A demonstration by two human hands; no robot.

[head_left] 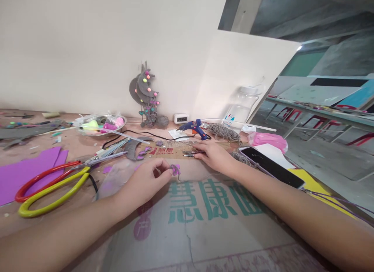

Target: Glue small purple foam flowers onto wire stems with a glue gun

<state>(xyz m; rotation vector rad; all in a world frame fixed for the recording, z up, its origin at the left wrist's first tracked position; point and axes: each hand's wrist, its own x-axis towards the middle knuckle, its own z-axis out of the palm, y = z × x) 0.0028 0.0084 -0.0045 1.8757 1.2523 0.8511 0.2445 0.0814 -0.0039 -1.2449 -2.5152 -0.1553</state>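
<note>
Tabletop (83, 146), left hand (146, 180) (pinching purple piece (175, 170))

- Illumination: soft, diffuse; the pale wall (96, 50) is evenly bright.
- Upper right: the ceiling (286, 15) is dim.
- Shadows: soft-edged, beneath the right forearm (280, 198).
- Sheen: milky, across the printed board (233, 241).
- Focus: the purple piece (175, 170) at the left hand (156, 174) lacks fine detail; the far table (309, 108) is soft.
- Distortion: wide-angle stretching of the forearms toward the lower corners.
</note>
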